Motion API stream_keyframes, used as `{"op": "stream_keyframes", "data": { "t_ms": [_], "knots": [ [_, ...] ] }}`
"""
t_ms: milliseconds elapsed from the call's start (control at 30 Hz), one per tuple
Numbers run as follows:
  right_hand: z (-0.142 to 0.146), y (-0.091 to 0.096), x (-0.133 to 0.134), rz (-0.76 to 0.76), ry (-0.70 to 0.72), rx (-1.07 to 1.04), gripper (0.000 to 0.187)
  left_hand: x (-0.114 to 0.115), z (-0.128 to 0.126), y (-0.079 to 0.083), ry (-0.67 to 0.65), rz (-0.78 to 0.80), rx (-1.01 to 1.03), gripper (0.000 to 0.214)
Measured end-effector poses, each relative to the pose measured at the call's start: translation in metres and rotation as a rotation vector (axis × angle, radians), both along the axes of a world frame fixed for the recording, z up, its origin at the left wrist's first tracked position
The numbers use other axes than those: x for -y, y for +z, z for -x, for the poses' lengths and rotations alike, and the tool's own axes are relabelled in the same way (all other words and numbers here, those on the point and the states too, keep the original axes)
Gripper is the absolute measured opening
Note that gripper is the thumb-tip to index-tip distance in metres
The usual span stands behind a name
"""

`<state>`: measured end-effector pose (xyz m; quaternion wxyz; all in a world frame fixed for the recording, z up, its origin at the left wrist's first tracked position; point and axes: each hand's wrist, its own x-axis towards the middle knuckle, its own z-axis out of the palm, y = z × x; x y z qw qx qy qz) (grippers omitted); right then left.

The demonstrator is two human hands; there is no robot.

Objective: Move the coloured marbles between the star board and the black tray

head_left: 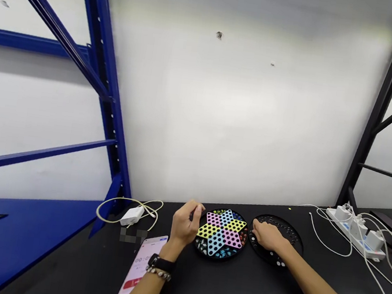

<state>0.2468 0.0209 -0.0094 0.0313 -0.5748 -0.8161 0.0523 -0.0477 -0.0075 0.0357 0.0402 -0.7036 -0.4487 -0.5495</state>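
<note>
A round Chinese checkers board (221, 234) lies on the black table, with a pink, yellow and blue star full of holes and small coloured pieces around it. Beside its left edge, my left hand (186, 222) is raised with the fingers curled in; whatever they may hold is hidden. To the right lies a round black tray (295, 231) with holes and a few white pieces near its front rim. My right hand (266, 235) reaches over the tray's left side, fingertips pinched together. Anything between those fingertips is too small to make out.
A phone (140, 267) showing a timer lies left of the boards, partly behind my left forearm. Behind it is a white charger (132, 216) with a looped cable. A power strip (356, 232) with several plugs and trailing cords occupies the right. Blue rack posts (107, 77) stand left.
</note>
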Motion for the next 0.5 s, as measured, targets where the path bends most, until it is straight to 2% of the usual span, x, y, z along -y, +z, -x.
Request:
{"op": "stream_keyframes", "data": {
  "t_ms": [100, 233, 333, 400, 500],
  "knots": [
    [-0.002, -0.001, -0.004, 0.009, 0.012, -0.026, 0.022, -0.002, 0.007, 0.002, 0.026, -0.041, 0.046, 0.030],
    [0.016, 0.010, -0.017, 0.020, 0.013, -0.250, 0.023, -0.005, 0.014, 0.005, 0.074, -0.101, 0.106, 0.030],
    [0.063, 0.024, -0.028, 0.037, 0.091, -0.292, 0.025, -0.006, 0.015, 0.005, 0.083, -0.118, 0.124, 0.030],
    [0.103, 0.032, -0.033, 0.050, 0.204, -0.247, 0.027, -0.005, 0.012, 0.004, 0.064, -0.110, 0.116, 0.029],
    [0.158, 0.034, -0.037, 0.021, 0.279, -0.146, 0.030, -0.002, 0.006, 0.001, 0.023, -0.081, 0.086, 0.029]
  ]
}}
